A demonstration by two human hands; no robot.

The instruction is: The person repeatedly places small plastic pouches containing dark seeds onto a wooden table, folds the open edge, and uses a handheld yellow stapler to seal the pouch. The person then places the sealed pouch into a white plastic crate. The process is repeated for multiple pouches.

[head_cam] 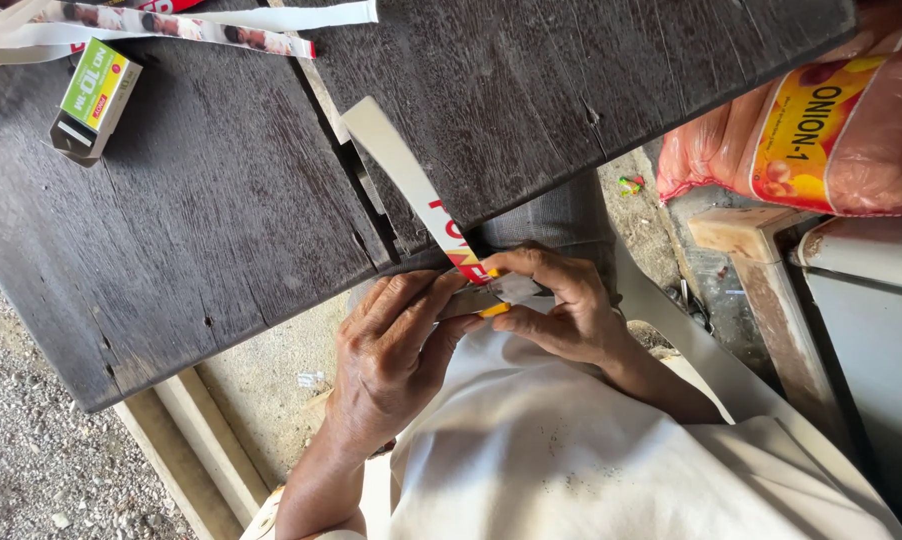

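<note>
Hands: left hand (396, 350) and right hand (561, 305) meet just off the near edge of the wooden table (201, 230), fingers pressed together in a pinch on the lower end of a white card strip (401, 165) and a small yellow-tipped object (491, 308) (too hidden to name).
Strip position: from the pinch it slants up over the table edge, its upper end lying on the boards beside the gap between planks.
Risk: the strip looks thin and stiff, so a hard squeeze could crease or tear it; if the hidden object is a blade, a slip could nick the left thumb, since fingers crowd close.
Cloth: white fabric (571, 450) lies under the hands, soft and wrinkled.
Table: dark weathered planks, rough grained, cracked.
Box: small green and yellow carton (96, 95), far left on the table, open-ended.
Far strips: more white printed strips (171, 22) along the table's far edge.
Sack: pinkish mesh bag (841, 120) right of the table, bulging.
</note>
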